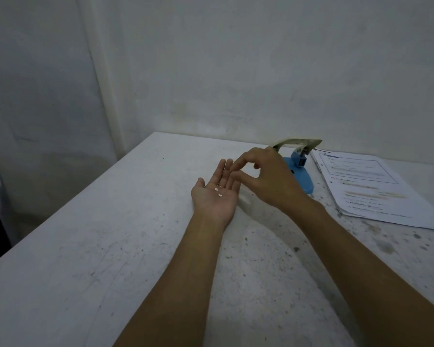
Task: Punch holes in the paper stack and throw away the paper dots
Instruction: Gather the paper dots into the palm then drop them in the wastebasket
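My left hand (217, 194) lies palm up over the middle of the table, fingers flat and together. Three small white paper dots (218, 191) rest on its palm. My right hand (268, 176) hovers just to the right of it, palm down, with thumb and forefinger curled towards each other above the left fingertips; I cannot tell whether a dot is pinched between them. Behind the right hand stands a blue hole punch (300, 171) with a metal lever. The paper stack (366, 186), printed sheets with holes along its left edge, lies to the right of the punch.
The white speckled table (110, 246) has its left edge running diagonally from the far corner to the lower left. A grey-white wall stands close behind it. The floor to the left is dim.
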